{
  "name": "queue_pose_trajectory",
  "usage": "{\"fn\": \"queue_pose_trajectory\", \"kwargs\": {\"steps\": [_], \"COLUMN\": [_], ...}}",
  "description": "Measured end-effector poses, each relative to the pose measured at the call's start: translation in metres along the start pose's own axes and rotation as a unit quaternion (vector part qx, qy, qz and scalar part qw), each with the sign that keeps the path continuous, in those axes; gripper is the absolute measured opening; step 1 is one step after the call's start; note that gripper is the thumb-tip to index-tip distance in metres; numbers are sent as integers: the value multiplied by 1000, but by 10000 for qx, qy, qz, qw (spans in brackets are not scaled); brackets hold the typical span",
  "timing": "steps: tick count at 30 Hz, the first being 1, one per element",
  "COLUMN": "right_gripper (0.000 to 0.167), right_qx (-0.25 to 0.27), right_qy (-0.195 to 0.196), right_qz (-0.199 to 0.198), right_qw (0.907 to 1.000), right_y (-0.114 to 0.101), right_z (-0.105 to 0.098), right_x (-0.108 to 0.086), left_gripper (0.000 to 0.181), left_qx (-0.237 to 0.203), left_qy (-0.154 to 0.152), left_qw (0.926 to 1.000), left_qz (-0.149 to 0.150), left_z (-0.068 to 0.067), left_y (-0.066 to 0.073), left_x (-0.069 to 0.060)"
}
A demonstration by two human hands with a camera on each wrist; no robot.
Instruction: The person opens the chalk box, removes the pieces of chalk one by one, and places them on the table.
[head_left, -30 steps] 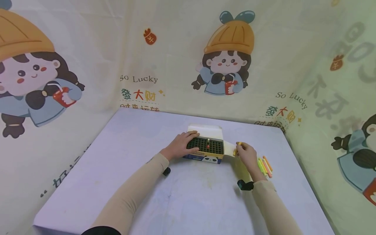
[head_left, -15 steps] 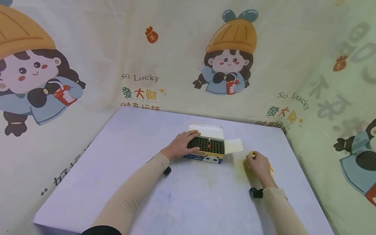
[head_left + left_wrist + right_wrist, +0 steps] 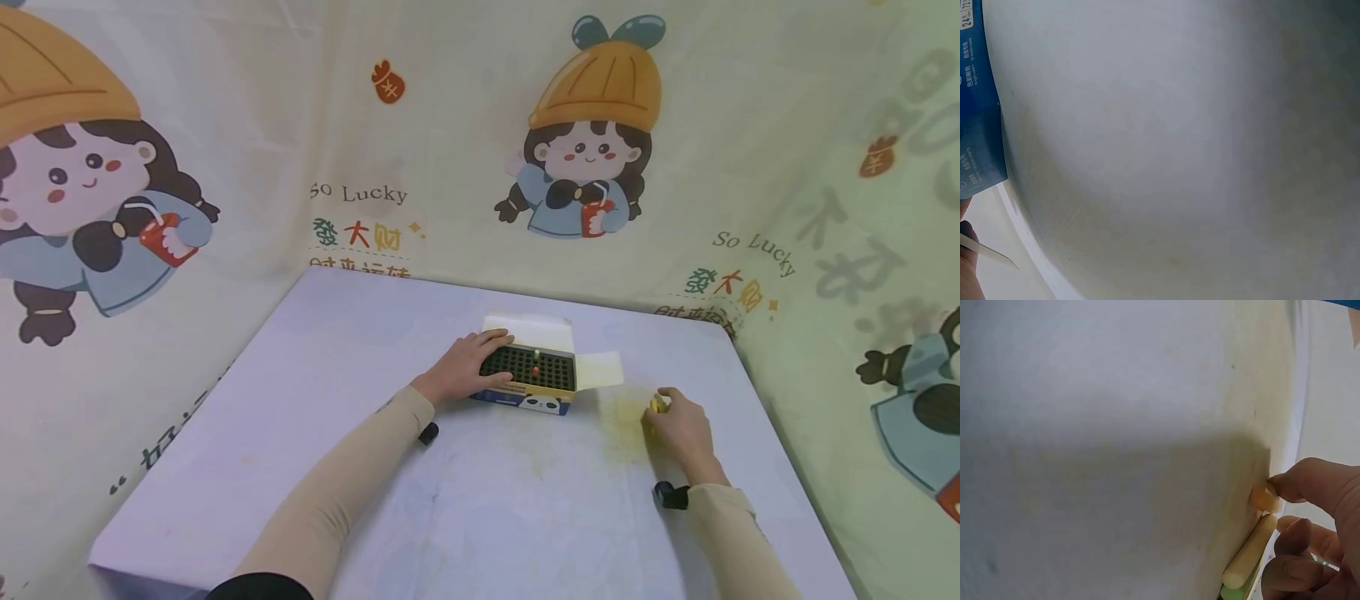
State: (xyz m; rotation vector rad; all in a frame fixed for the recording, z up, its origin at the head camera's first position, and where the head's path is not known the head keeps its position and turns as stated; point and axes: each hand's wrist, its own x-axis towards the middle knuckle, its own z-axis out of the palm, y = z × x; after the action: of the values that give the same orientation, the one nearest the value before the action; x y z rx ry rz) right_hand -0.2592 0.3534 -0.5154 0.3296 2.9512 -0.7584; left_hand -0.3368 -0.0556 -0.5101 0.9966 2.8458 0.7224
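A blue and yellow chalk box (image 3: 525, 403) with a panda picture stands on the table, its black holder (image 3: 555, 368) full of holes. One pale chalk stick and one red chalk stick (image 3: 536, 371) rise from it. My left hand (image 3: 467, 367) holds the box's left end, thumb along the near edge and fingers toward the far edge. To the right of the box, my right hand (image 3: 684, 429) pinches yellow-orange chalk (image 3: 658, 404) low over the table. In the right wrist view, a yellow chalk stick (image 3: 1250, 553) and a green chalk stick (image 3: 1235, 591) show beneath the fingers.
The box's lid (image 3: 528, 330) is folded back and a white side flap (image 3: 600, 370) sticks out to the right. Yellow dust (image 3: 622, 425) stains the white table (image 3: 450, 517). A printed curtain (image 3: 450, 150) surrounds the table's back and sides.
My right hand has moved right and toward me, from beside the side flap to the loose chalk sticks, which it now hides in the head view. My left hand stays on the box.
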Motion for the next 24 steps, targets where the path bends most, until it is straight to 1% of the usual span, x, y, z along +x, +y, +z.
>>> {"fn": "queue_pose_trajectory", "kwargs": {"steps": [3,7,12,16,20,24], "right_gripper": [62,62,59,54,48,41], "right_qx": [115,152,206,230,393,679], "right_qy": [-50,-90,-4,137,472,1098], "right_qz": [92,74,-167,-403,-665,-1018], "right_qw": [9999,9998,9996,9988,9959,9864], "right_y": [0,0,-5,-14,-32,-64], "right_z": [-1,-4,-11,-17,-24,-37], "right_x": [2,5,8,8,5,4], "left_gripper": [79,79,78,78,78,78], "left_qx": [9,28,73,52,56,109], "left_qy": [-8,-39,25,21,-34,39], "left_qw": [10000,10000,10000,10000,10000,9999], "left_qz": [-5,-16,-25,4,58,65], "left_z": [-3,-6,-8,-4,2,3], "left_y": [1,2,1,1,0,-1], "left_x": [0,1,3,1,-1,1]}}
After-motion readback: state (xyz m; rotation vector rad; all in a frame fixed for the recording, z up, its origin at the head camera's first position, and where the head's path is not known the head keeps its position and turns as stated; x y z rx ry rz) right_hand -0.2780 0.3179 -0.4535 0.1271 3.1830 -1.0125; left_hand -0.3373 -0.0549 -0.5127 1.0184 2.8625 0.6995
